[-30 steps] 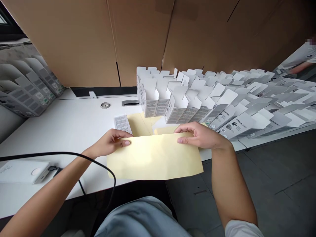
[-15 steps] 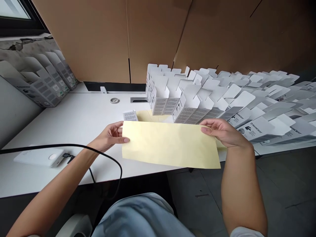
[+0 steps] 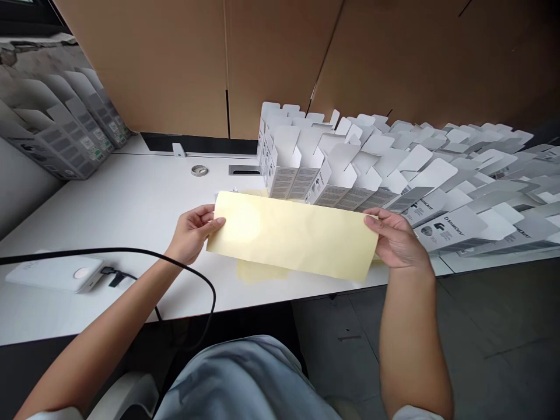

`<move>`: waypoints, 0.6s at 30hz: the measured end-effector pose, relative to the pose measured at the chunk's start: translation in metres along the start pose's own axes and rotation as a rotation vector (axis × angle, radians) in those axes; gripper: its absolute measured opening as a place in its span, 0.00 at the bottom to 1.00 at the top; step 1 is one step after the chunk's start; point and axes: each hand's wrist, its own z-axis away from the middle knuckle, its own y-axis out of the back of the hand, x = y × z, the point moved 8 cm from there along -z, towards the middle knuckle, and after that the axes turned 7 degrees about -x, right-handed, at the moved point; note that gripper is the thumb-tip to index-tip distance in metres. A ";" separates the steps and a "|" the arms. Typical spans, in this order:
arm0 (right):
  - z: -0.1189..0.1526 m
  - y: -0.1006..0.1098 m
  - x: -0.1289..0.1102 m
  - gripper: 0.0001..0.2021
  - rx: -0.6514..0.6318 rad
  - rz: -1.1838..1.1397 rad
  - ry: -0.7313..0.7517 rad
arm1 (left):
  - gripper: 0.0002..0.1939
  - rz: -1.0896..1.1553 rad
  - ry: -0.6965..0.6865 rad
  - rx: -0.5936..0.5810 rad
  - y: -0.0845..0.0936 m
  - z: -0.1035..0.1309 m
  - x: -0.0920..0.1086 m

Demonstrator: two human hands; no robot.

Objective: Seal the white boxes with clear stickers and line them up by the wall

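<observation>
A long pale yellow sheet of paper point(image 3: 291, 236) is stretched between my two hands above the white table. My left hand point(image 3: 191, 232) pinches its left end, thumb on top. At the other end my right hand point(image 3: 396, 238) grips the edge, also with the thumb over the paper. The sheet tilts, its right end lower than its left. Behind it, more yellow material and a small printed item lie on the table, mostly hidden by the sheet.
Many white printed cartons point(image 3: 336, 169) with raised flaps crowd the table's right side. More cartons point(image 3: 74, 134) stand at the far left. A white power bank point(image 3: 56, 273) lies at left, with a black cable point(image 3: 144, 252) crossing over my left forearm. Cardboard point(image 3: 175, 64) walls the back.
The sheet has tipped, its far edge rising and showing a bright reflection. Both hands keep their hold, and the view has shifted slightly.
</observation>
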 end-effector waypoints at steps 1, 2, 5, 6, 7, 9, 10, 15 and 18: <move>0.003 -0.007 0.003 0.21 0.018 -0.117 -0.008 | 0.25 0.003 -0.008 0.041 0.005 0.000 -0.001; 0.006 -0.016 0.005 0.21 0.022 -0.212 -0.016 | 0.25 0.003 -0.014 0.077 0.010 0.001 -0.002; 0.016 -0.043 0.008 0.19 0.017 -0.343 -0.013 | 0.23 -0.009 -0.018 0.146 0.026 0.004 -0.009; 0.019 -0.050 0.007 0.18 0.023 -0.354 -0.005 | 0.23 -0.022 -0.014 0.160 0.031 0.006 -0.012; 0.022 -0.056 0.007 0.16 0.027 -0.357 0.004 | 0.23 -0.041 -0.011 0.175 0.036 0.008 -0.014; 0.028 -0.067 0.005 0.14 0.026 -0.354 0.030 | 0.22 -0.082 -0.012 0.208 0.047 0.014 -0.015; 0.030 -0.072 0.004 0.12 0.016 -0.353 0.043 | 0.22 -0.102 -0.015 0.228 0.053 0.017 -0.014; 0.041 -0.097 0.000 0.08 -0.041 -0.340 0.118 | 0.29 -0.306 0.016 0.285 0.074 0.028 -0.003; 0.045 -0.114 0.000 0.07 -0.069 -0.323 0.147 | 0.36 -0.590 -0.177 0.394 0.076 0.036 0.022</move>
